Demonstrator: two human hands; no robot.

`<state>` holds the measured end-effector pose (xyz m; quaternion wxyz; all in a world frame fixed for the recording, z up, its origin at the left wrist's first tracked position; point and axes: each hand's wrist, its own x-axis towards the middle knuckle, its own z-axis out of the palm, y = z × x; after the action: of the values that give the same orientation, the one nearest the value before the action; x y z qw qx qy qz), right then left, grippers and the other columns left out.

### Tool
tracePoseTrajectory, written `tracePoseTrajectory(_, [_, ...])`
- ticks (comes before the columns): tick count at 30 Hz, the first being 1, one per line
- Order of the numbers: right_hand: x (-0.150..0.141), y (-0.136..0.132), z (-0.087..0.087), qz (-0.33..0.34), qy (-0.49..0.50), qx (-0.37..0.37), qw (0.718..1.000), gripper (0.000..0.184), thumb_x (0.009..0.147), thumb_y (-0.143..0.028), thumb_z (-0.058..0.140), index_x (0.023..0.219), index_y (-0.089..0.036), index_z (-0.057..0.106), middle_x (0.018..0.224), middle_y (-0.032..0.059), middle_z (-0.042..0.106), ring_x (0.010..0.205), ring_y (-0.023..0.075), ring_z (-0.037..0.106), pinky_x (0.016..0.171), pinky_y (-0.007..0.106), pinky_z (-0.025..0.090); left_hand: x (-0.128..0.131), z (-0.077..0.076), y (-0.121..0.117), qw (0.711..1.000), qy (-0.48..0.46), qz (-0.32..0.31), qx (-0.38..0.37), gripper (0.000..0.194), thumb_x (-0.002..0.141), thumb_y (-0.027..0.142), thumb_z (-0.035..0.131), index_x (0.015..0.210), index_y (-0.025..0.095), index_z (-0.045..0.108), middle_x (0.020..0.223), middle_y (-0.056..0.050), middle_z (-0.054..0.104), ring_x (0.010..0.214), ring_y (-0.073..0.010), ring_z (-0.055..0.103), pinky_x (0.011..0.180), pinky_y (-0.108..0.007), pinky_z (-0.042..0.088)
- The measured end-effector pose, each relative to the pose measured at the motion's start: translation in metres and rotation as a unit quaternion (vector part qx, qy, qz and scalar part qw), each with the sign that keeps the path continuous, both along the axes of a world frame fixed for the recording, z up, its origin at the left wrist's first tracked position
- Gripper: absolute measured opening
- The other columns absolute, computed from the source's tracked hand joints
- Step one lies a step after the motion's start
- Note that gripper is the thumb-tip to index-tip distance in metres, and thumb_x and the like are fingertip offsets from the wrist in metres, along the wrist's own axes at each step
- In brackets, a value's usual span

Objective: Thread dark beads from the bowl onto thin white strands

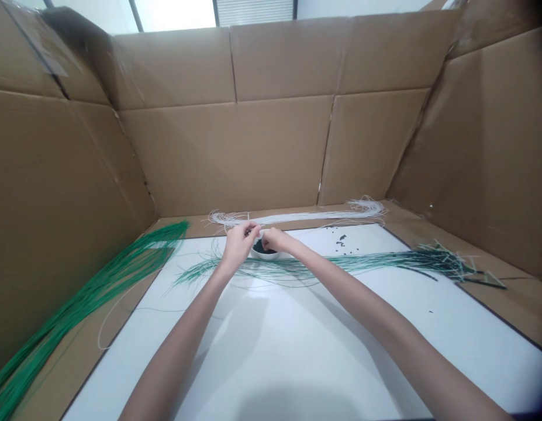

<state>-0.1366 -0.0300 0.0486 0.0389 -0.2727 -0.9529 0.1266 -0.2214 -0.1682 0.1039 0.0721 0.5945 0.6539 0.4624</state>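
Observation:
A small white bowl (265, 255) of tiny dark green or black pieces (261, 247) stands at the far side of the white board. My right hand (276, 238) reaches into it, fingers bent together down at the pieces; what they pinch is hidden. Just left of the bowl, my left hand (242, 241) is raised with thumb and fingertips closed together, and anything between them is too small to name. Under both forearms runs a bundle of thin green strands (367, 260), with darker ends and short pale pieces at its right end.
Behind the bowl lies a bundle of white strands (306, 217). A thick bundle of green strands (90, 292) stretches along the left. Loose dark bits (341, 238) are scattered on the white board (262, 351) at back right. Cardboard walls (235, 152) enclose the back and sides.

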Motion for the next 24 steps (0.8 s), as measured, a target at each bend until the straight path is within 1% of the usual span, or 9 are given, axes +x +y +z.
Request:
tracePoseTrajectory(5, [0.007,-0.006,0.007,-0.016,0.023,0.007,1.000,0.019,0.072,-0.015,0.053,0.076,-0.018,0.071,0.077,0.0046,0.069,0.075,0.0181,0.062,0.063,0.021,0.039,0.001,-0.001,-0.001,0.999,-0.028,0.009,0.014,0.021,0.079,0.031,0.047,0.081,0.016,0.062,0.065,-0.001,0.064,0.062,-0.0131,0.056,0.059,-0.022,0.039])
tracePoseTrajectory(8, [0.013,-0.012,0.012,-0.011,0.060,-0.002,0.998,0.020,0.074,-0.013,0.052,0.077,-0.017,0.072,0.078,0.0058,0.070,0.076,0.0186,0.063,0.066,0.022,0.041,0.002,-0.002,-0.001,0.999,-0.037,0.007,0.017,0.020,0.078,0.031,0.047,0.080,0.016,0.061,0.066,-0.001,0.064,0.063,-0.0134,0.057,0.061,-0.022,0.040])
tracePoseTrajectory(13, [0.033,-0.027,0.025,0.000,0.167,-0.032,0.985,0.024,0.078,-0.016,0.051,0.092,-0.016,0.070,0.088,0.0059,0.071,0.081,0.0165,0.064,0.074,0.023,0.045,0.005,0.001,-0.003,0.999,-0.043,0.019,0.013,0.017,0.075,0.028,0.050,0.074,0.016,0.063,0.073,-0.002,0.066,0.070,-0.0152,0.059,0.067,-0.024,0.042])
tracePoseTrajectory(14, [0.039,-0.030,0.028,-0.004,0.209,-0.055,0.976,0.024,0.078,-0.019,0.051,0.094,-0.016,0.070,0.087,0.0061,0.071,0.079,0.0162,0.064,0.073,0.024,0.047,0.007,0.002,-0.004,0.999,-0.045,0.021,0.014,0.017,0.075,0.028,0.051,0.074,0.016,0.063,0.073,-0.002,0.066,0.071,-0.0155,0.059,0.067,-0.025,0.042])
tracePoseTrajectory(15, [0.045,-0.034,0.032,-0.008,0.281,-0.112,0.953,0.024,0.076,-0.021,0.054,0.093,-0.014,0.070,0.084,0.0069,0.071,0.075,0.0165,0.065,0.070,0.026,0.049,0.009,0.004,-0.005,0.999,-0.047,0.021,0.017,0.017,0.075,0.028,0.051,0.074,0.016,0.063,0.074,-0.002,0.067,0.071,-0.0157,0.059,0.068,-0.025,0.042])
tracePoseTrajectory(17, [0.057,-0.042,0.041,-0.001,0.406,-0.219,0.887,0.026,0.071,-0.029,0.060,0.088,-0.013,0.071,0.080,0.0074,0.071,0.070,0.0168,0.064,0.062,0.028,0.052,0.015,0.009,-0.010,0.998,-0.049,0.020,0.029,0.017,0.075,0.028,0.051,0.074,0.017,0.064,0.074,-0.002,0.067,0.071,-0.0156,0.059,0.067,-0.025,0.043])
tracePoseTrajectory(19, [0.068,-0.050,0.052,0.019,0.469,-0.276,0.839,0.027,0.066,-0.033,0.066,0.083,-0.013,0.072,0.074,0.0068,0.070,0.064,0.0153,0.062,0.057,0.027,0.052,0.022,0.016,-0.017,0.997,-0.047,0.018,0.053,0.017,0.077,0.029,0.051,0.075,0.017,0.064,0.074,-0.001,0.066,0.070,-0.0148,0.059,0.066,-0.024,0.043])
tracePoseTrajectory(21, [0.076,-0.060,0.064,0.043,0.495,-0.300,0.815,0.026,0.065,-0.034,0.068,0.083,-0.015,0.072,0.068,0.0042,0.069,0.059,0.0122,0.060,0.054,0.025,0.052,0.029,0.023,-0.025,0.995,-0.045,0.014,0.090,0.018,0.078,0.030,0.051,0.076,0.017,0.063,0.075,-0.001,0.066,0.070,-0.0137,0.058,0.064,-0.023,0.043])
tracePoseTrajectory(24, [0.085,-0.072,0.077,0.086,0.505,-0.318,0.798,0.023,0.068,-0.034,0.067,0.084,-0.017,0.072,0.067,0.0022,0.067,0.057,0.0100,0.058,0.053,0.024,0.051,0.039,0.034,-0.038,0.990,-0.038,0.010,0.137,0.018,0.079,0.030,0.051,0.077,0.017,0.062,0.075,-0.001,0.065,0.069,-0.0127,0.058,0.060,-0.021,0.043])
